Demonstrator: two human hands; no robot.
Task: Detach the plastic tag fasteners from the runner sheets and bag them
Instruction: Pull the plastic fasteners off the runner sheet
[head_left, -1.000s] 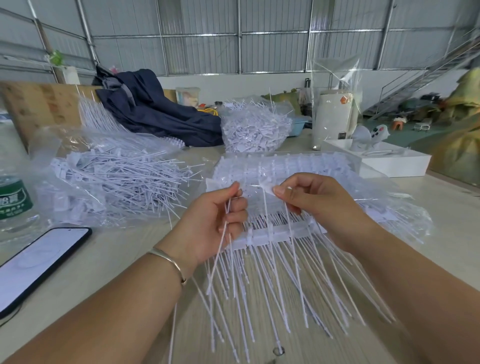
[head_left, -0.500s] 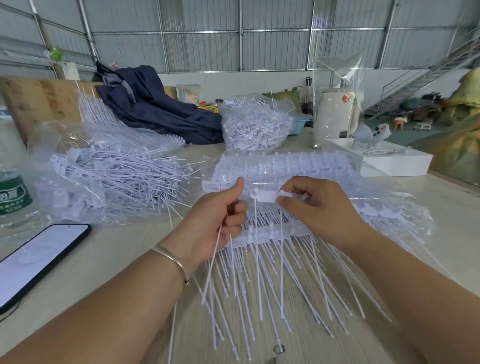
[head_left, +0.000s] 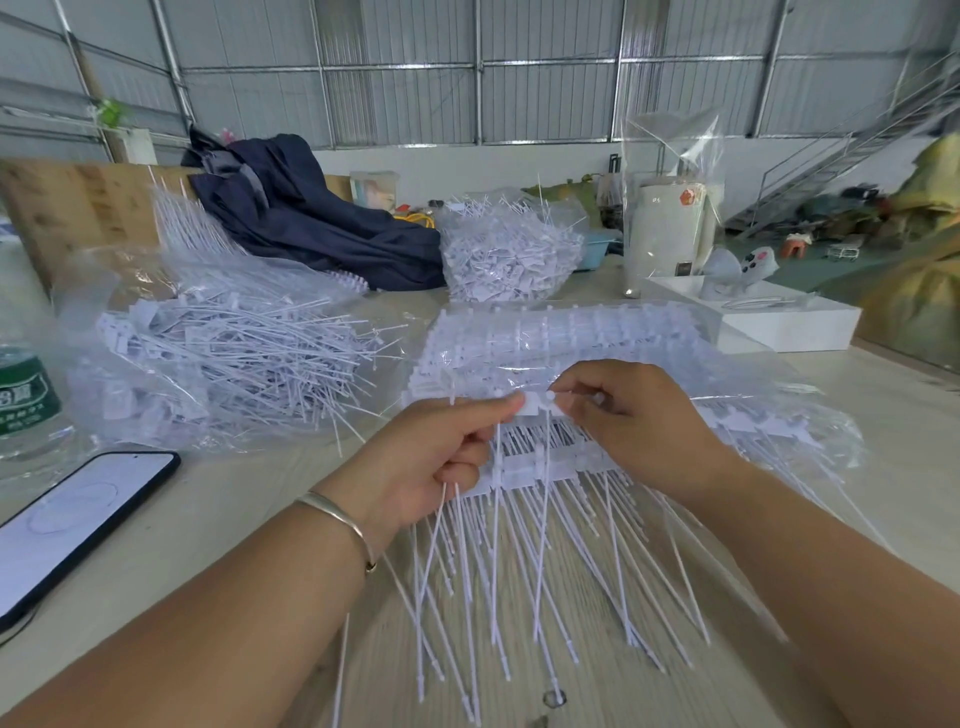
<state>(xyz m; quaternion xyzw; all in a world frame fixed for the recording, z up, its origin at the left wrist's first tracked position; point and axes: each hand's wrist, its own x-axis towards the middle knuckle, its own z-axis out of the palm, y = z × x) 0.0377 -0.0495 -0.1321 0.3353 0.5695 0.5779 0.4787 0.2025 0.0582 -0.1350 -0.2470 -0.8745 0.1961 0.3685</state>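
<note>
A stack of white runner sheets (head_left: 571, 332) lies in clear plastic at the table's centre, long thin fastener tails (head_left: 519, 571) fanning toward me. My left hand (head_left: 431, 462) grips a small bundle of detached fasteners, their tails hanging below the fist, and its thumb touches a white tag head (head_left: 540, 405). My right hand (head_left: 639, 431) pinches that same fastener head from the right, just above the runner bar (head_left: 535, 467). A clear bag of loose fasteners (head_left: 223, 353) lies to the left.
A phone (head_left: 67, 525) and a water bottle (head_left: 21, 395) sit at the left edge. A second bag of white pieces (head_left: 509, 254), dark blue cloth (head_left: 311, 213), a white cylinder (head_left: 665, 234) and a white box (head_left: 779, 317) stand behind.
My hands have drawn together: the left thumb now meets the tag head that the right hand pinches. The right hand has shifted that fastener slightly left and down.
</note>
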